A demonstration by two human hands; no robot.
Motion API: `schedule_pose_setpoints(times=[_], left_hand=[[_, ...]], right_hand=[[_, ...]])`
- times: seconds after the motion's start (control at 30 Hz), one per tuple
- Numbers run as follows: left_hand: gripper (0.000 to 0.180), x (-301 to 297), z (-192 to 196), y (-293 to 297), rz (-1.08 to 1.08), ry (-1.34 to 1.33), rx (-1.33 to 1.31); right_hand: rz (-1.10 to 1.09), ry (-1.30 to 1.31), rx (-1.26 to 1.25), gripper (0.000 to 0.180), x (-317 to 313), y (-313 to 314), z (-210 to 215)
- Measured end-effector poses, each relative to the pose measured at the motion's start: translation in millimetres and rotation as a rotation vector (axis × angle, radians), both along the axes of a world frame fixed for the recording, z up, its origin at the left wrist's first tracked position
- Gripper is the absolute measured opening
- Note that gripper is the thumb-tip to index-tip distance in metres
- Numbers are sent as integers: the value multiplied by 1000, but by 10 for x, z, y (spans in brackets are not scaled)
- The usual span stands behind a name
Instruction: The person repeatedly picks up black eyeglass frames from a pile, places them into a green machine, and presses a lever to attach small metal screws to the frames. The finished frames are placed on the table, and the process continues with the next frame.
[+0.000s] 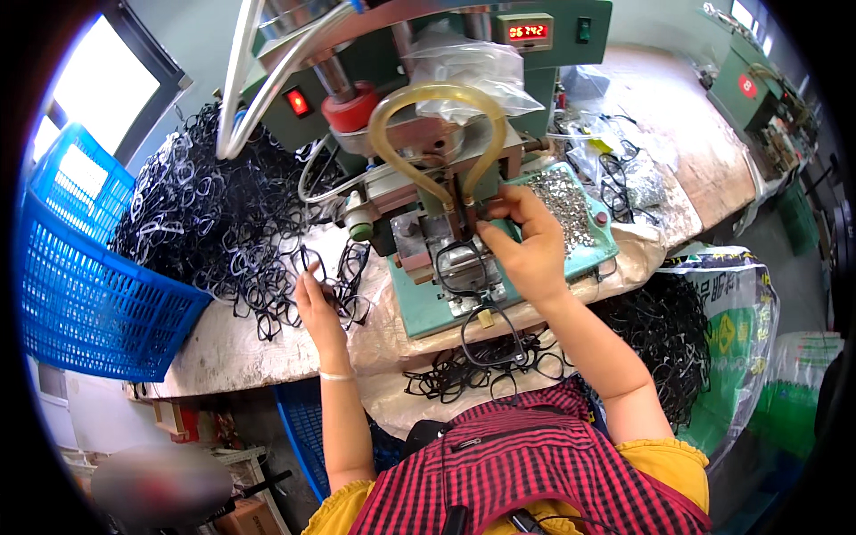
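From where I watch, the black frame (477, 294) sits under the tool head (457, 220), one rim on the green base (415, 314) and the other hanging past its near edge. I'd want it square and steady before any pressing, with the fingers well out of the head's path.

The right hand (532, 245) reaches in from the right, forearm slanting up and inward, thumb and forefinger drawn close beside the head; whether they pinch the frame's end or a small part, I can't tell. The left hand (318, 299) hovers near loose frames (267, 323) on the counter (241, 358), forearm nearly upright, fingers slightly curled; I can't make out any grip.
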State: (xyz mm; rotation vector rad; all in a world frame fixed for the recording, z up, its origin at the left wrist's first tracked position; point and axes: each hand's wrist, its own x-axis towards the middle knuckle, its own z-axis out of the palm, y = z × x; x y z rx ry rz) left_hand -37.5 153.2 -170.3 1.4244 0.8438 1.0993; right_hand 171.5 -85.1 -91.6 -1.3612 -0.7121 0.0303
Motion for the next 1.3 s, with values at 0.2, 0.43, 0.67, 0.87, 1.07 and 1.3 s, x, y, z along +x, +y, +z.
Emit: schedule_pose_setpoints(times=[0.2,0.43,0.67,0.87,1.07,1.3], left_hand=[[17,106,616,-611,-140,-264,-157],[33,95,1462,-1484,-768,-399,-382],[25,596,1198,-1703,-1050,-207,-1104],[24,645,1110,-1707,-1029,-188,-1097],[26,626,1098,-1708,-1038,-193,-1031],[18,-45,1088,-1334,-902,248,-51]], right_hand=[[143,137,104,48,-106,22,70],[189,250,84,54,-321,-60,356],[-214,-476,-486,25,337,-273,-11],[-473,-529,-655,14,782,-623,-725],[-498,-505,-536,10,774,-639,-769],[-521,-474,-472,12,685,-639,-734]])
